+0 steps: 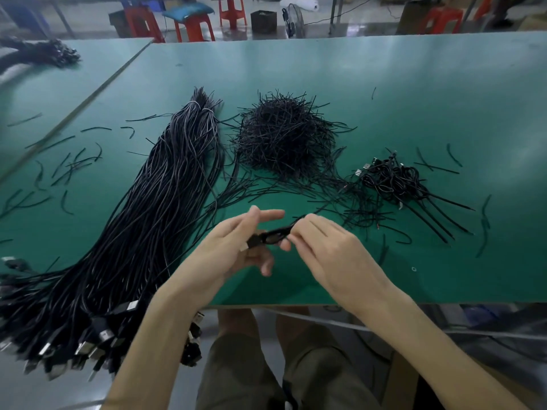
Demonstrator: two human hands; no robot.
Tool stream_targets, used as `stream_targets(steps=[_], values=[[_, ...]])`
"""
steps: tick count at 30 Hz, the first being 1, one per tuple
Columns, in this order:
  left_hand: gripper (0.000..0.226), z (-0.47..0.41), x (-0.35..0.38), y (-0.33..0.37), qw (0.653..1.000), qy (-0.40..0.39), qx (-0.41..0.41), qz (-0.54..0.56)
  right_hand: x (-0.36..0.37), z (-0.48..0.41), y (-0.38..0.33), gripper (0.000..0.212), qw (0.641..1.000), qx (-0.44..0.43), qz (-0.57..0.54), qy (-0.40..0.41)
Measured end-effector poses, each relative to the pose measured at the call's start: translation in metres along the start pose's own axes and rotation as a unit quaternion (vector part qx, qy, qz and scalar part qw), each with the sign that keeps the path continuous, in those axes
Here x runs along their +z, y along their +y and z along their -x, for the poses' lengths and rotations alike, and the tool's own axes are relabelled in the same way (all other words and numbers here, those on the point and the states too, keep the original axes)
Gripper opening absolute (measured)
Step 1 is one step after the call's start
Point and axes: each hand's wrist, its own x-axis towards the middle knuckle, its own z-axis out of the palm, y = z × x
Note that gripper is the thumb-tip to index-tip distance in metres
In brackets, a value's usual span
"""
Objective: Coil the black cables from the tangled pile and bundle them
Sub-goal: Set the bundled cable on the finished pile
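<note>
Black coiled cable (273, 233) pinched just over the near edge of the green table (429, 287): left hand (233, 247) curled round the plug end, right hand (322, 247) nipping the loop. Loose cable sheaf (165, 196) spilling off the near edge at left, tie pile (284, 137) centre, finished coils (393, 179) right, wide green stretch behind them.

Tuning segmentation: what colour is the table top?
Green; the table shows best in the head view.

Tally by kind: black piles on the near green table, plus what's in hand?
Sheaf of long straight black cables: 1
Mound of short black ties: 1
Heap of coiled black cables: 1
Small black coil between left hand and right hand: 1
Total: 4
</note>
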Motion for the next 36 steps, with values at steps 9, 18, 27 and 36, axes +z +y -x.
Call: stream_targets(steps=[9,18,27,36], values=[[0.048,-0.008,0.005,-0.015,0.983,0.017,0.185,0.006,-0.008,-0.019,-0.006,0.016,0.997,0.012,-0.059,0.055],[0.031,-0.022,0.036,-0.015,0.96,0.102,0.26,-0.016,-0.008,-0.023,-0.005,0.009,0.989,0.012,-0.13,0.066],[0.031,-0.018,0.04,0.012,0.867,0.271,0.304,-0.288,-0.018,-0.035,-0.011,0.022,0.994,-0.053,-0.042,0.082],[0.053,-0.025,0.028,0.023,0.926,0.192,0.043,-0.323,-0.013,-0.033,0.016,0.022,0.966,-0.193,0.168,0.036]])
